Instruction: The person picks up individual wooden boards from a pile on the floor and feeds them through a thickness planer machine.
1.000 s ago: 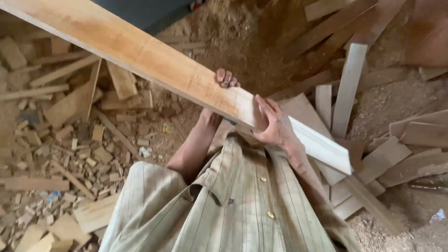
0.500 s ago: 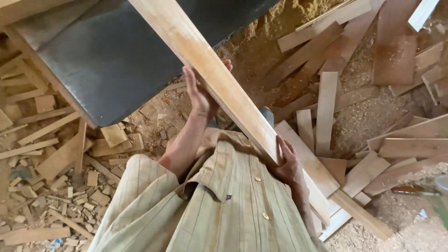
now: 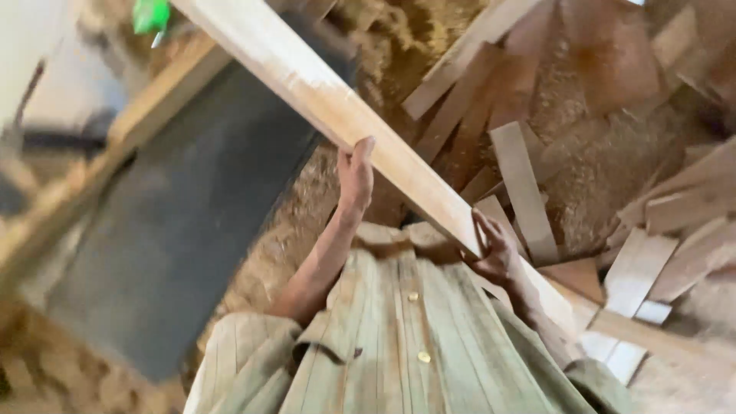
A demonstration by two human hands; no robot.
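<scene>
A long pale wooden plank (image 3: 330,107) runs diagonally from the top left down to the lower right, in front of my chest. My left hand (image 3: 356,175) presses against its underside edge near the middle, fingers up along the wood. My right hand (image 3: 495,251) grips the plank lower down, close to its near end, which reaches past my right forearm. Below the hands I see my striped green shirt (image 3: 399,337). The picture is blurred by motion.
A dark flat machine table (image 3: 176,230) with a wooden rail (image 3: 107,176) lies to the left. Several loose boards and offcuts (image 3: 529,184) lie scattered on the sawdust floor (image 3: 590,161) to the right. A green object (image 3: 151,15) shows at the top left.
The view has swung; the dark table now fills the left. The plank has tilted steeper and moved toward that table, and my left hand has slid further up it.
</scene>
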